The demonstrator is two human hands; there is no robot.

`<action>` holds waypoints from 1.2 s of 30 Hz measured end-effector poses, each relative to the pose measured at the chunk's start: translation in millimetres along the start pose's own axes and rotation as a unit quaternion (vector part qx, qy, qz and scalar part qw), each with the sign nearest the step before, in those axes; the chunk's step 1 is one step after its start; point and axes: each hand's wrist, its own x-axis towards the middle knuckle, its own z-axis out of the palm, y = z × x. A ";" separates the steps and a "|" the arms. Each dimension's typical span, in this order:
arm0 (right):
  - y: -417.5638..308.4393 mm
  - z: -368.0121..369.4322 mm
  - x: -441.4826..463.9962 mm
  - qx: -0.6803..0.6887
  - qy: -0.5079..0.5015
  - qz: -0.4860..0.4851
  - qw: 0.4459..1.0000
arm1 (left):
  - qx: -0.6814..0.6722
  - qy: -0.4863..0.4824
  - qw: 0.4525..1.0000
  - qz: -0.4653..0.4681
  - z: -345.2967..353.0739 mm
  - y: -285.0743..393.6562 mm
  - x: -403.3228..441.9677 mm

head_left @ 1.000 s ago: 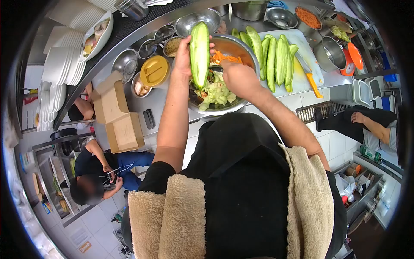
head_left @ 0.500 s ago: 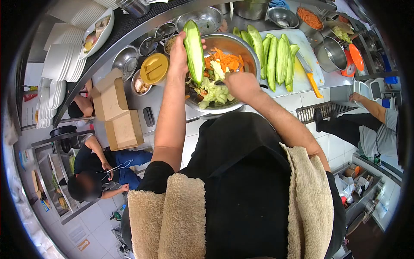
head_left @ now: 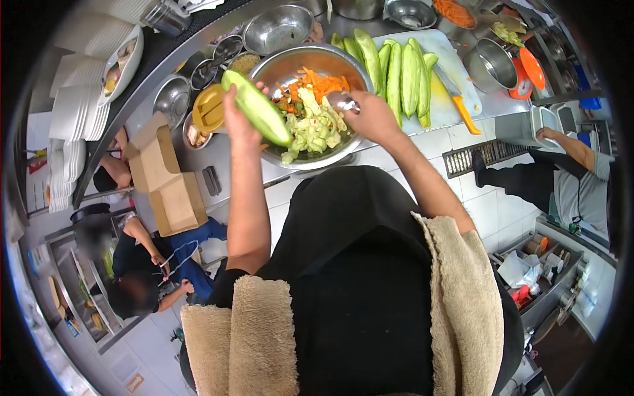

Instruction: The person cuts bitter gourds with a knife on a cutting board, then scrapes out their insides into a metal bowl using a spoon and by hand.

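Observation:
My left hand is closed around a peeled cucumber, which slants down to the right over the left side of a large metal bowl. In my right hand is a metal spoon, its shiny scoop above the bowl's contents and its handle hidden in my grip. Pale green cucumber pulp lies heaped in the bowl, with shredded carrot behind it. To the right, several more peeled cucumbers rest side by side on a white cutting board.
A yellow-handled knife lies on the board. Left of the bowl are a yellow lid, small metal bowls and an open cardboard box. One person is at lower left, another at right.
The cucumber has gone from nearly upright to a slant across the bowl's left side. My right hand has lifted the spoon off the pulp. The whole view has shifted slightly.

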 end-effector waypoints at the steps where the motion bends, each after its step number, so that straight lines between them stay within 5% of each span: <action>1: -1.5 -8.9 0.8 0.076 -0.025 0.029 0.996 | -0.018 0.002 1.000 0.004 3.6 -13.4 -0.3; 3: 14.3 -4.2 1.5 0.334 -0.066 0.053 0.939 | -0.064 -0.028 0.996 0.063 27.9 -44.3 -5.6; 7: 13.9 -16.3 -15.0 0.407 -0.097 0.094 0.903 | -0.041 -0.090 0.995 0.009 96.6 -90.9 -42.5; 10: 14.3 -33.9 -37.9 0.437 -0.095 0.124 0.886 | 0.198 -0.178 0.964 0.021 107.9 -115.6 -57.5; 12: 22.2 -48.2 -44.6 0.434 -0.046 0.169 0.884 | 0.211 -0.210 0.953 -0.057 107.5 -99.6 -72.5; 14: 63.0 -58.9 -51.8 0.431 0.004 0.181 0.884 | 0.422 -0.226 0.877 0.045 74.5 -87.6 -68.0; 16: 92.9 -75.7 -50.9 0.426 0.046 0.193 0.883 | 0.659 -0.115 0.713 0.209 37.2 -70.9 -79.1; 18: 108.4 -93.5 -49.4 0.396 0.101 0.177 0.895 | 0.780 -0.047 0.573 0.247 -14.1 -63.3 -88.3; 20: 145.1 -96.4 -31.8 0.319 0.127 0.164 0.925 | 0.839 -0.051 0.529 0.117 -22.8 -44.2 -107.9; 23: 190.2 -91.9 6.8 0.193 0.118 0.168 0.960 | 0.848 -0.073 0.520 0.070 -29.4 -45.7 -115.2; 26: 190.6 -81.6 23.3 0.135 0.129 0.161 0.969 | 0.821 -0.057 0.568 0.001 -28.1 -59.5 -98.9; 30: 182.9 -77.7 8.1 0.048 0.172 0.139 0.974 | 0.709 -0.091 0.680 0.165 -7.6 -71.7 -92.9; 32: 177.2 -76.8 -3.7 0.031 0.144 0.149 0.978 | 0.684 -0.134 0.686 0.210 8.5 -68.1 -100.5; 36: 156.3 -71.2 -20.7 0.081 0.134 0.128 0.979 | 0.673 0.076 0.659 0.327 -24.9 -56.9 -91.8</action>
